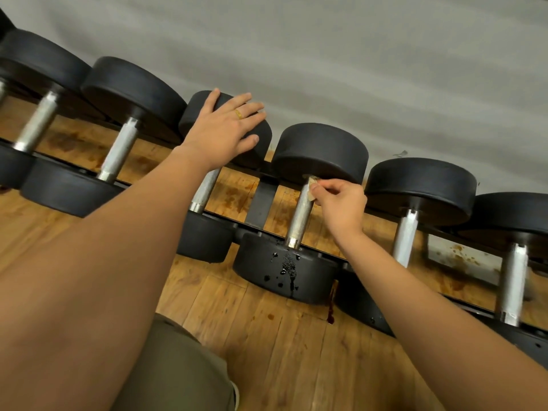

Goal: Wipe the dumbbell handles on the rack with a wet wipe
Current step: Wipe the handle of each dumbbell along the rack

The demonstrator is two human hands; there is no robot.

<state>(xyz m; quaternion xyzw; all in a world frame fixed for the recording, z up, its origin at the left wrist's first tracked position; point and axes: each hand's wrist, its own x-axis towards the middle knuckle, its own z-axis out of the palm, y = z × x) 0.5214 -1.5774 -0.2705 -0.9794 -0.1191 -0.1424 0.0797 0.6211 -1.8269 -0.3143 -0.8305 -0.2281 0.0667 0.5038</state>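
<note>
A small wipe [312, 188] is pinched in the curled fingers of the right hand [341, 203] and pressed to the far end of a steel handle [299, 221] on the rack [261, 200]. The left hand [225, 129] is laid flat, fingers spread, on the next dumbbell's head [262, 149], holding nothing. Wiping of this handle seems just begun; a stroke toward its near end is likely called for.

Bare forearms [118, 247]; gold ring [238, 113] on left hand [221, 130]; olive trousers [178, 372].

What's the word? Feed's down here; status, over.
Left hand flat on a dumbbell head. Right hand pinches wipe against far end of handle. Nothing blocking.
</note>
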